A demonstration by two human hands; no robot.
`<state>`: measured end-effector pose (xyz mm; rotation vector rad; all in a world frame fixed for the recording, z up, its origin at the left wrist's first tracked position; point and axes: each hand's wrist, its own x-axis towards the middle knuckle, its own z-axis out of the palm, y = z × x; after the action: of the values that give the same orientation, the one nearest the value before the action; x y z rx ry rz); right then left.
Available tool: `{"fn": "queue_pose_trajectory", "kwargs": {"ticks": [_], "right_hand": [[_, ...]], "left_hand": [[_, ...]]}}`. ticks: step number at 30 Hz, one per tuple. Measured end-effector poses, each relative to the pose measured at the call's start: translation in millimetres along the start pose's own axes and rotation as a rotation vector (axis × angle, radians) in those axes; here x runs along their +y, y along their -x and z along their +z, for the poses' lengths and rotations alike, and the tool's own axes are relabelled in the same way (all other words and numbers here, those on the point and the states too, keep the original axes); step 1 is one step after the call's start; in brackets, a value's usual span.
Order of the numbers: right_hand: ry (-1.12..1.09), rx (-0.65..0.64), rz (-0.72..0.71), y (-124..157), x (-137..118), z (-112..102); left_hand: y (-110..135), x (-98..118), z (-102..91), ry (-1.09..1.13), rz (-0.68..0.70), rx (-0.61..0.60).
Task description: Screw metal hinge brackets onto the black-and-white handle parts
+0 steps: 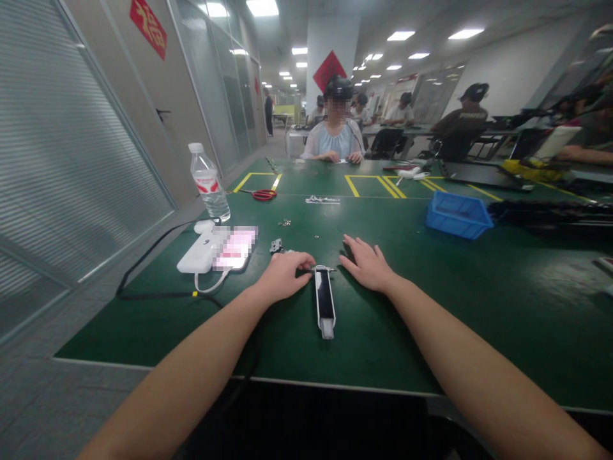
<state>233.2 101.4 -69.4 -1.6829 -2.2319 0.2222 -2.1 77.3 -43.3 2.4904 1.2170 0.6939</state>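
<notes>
On the green table before me lies a long narrow piece with a white frame and black middle [325, 297]; its near end is a pale block. Across its far end runs a thin metal rod [330, 269]. My left hand [286, 276] is closed in a pinch at the rod's left end, thumb and fingertips around it. To the right, my right hand [368, 263] rests with fingers spread, holding nothing, just apart from the rod's right tip. A small metal part [276, 246] sits beyond my left hand, partly hidden by it. Farther off are several small rings [285, 223] and a single ring [317, 237].
At left stand a water bottle [209, 185], a white power bank [197, 252] and a phone [237, 248] with cables. Red-handled scissors [264, 195], a pale strip [323, 200] and a blue bin [458, 215] lie farther back. A person [335, 137] sits opposite.
</notes>
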Motion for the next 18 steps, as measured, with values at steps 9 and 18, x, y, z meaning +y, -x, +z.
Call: {"fn": "queue_pose_trajectory", "kwargs": {"ticks": [9, 18], "right_hand": [[-0.042, 0.182, -0.095, -0.7, 1.3, -4.6], [-0.101, 0.201, -0.111, 4.1, -7.3, -11.4]], "left_hand": [[-0.5, 1.8, -2.0, 0.002, -0.007, -0.008], [-0.3, 1.5, -1.9, -0.007, -0.003, -0.010]]}}
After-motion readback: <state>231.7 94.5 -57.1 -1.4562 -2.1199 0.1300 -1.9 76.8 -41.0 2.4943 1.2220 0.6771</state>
